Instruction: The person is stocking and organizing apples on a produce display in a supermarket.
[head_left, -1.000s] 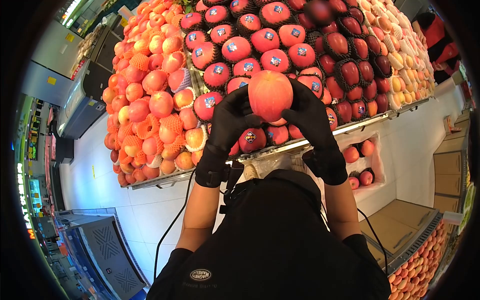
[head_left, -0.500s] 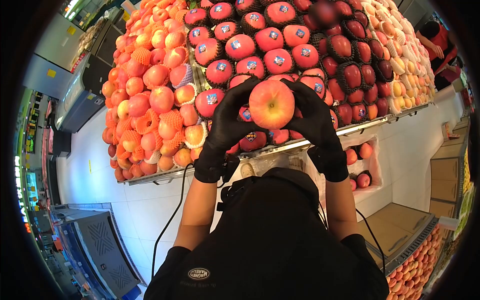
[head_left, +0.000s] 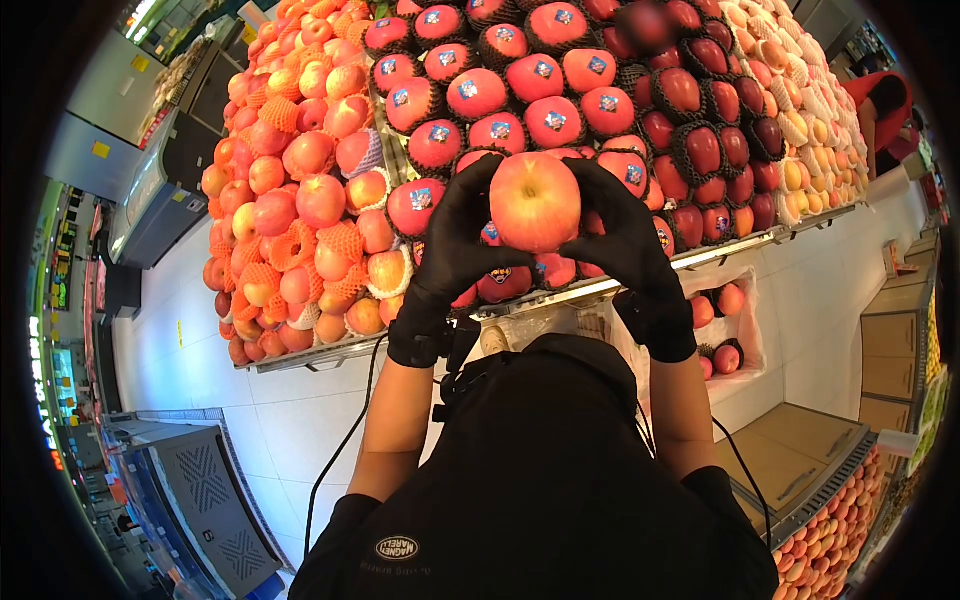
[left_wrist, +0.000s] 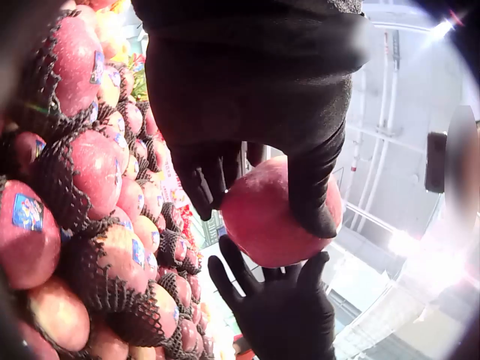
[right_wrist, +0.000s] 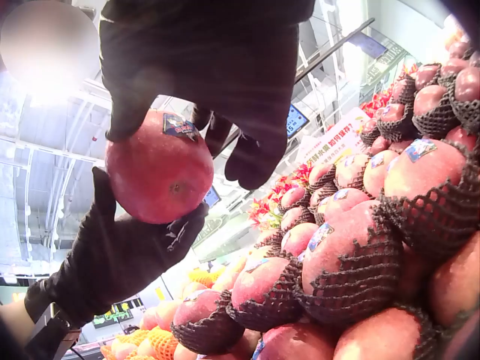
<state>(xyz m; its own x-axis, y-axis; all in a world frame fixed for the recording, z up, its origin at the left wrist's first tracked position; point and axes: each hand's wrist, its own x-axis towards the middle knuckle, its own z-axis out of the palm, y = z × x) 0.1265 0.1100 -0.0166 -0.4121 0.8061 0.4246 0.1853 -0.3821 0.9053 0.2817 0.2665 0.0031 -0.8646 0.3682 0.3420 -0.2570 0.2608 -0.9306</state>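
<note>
A large red apple (head_left: 535, 215), yellowish around its dimple, is held above the fruit display between two black-gloved hands. My left hand (head_left: 462, 240) grips its left side, and in the left wrist view that thumb (left_wrist: 311, 195) lies across the red skin. From the opposite side my right hand (head_left: 627, 240) holds it, thumb and fingers curved about it. The right wrist view shows the apple (right_wrist: 161, 169) from below, with a blue sticker (right_wrist: 180, 126) near the right thumb and a small dark pit in its underside.
Stickered red apples (head_left: 553, 120) in black foam nets fill the display ahead. Loose apples (head_left: 322, 203), some in orange nets, are piled left; darker apples (head_left: 682, 92) and pale-netted fruit (head_left: 800, 130) lie right. Below the metal edge (head_left: 740, 250) sits a lined box (head_left: 755, 330) holding several apples.
The apple has turned in the hands: first its side showed, then its dimpled end faced the head camera, and now that dimple is tipped farther away. Both hands stay around it.
</note>
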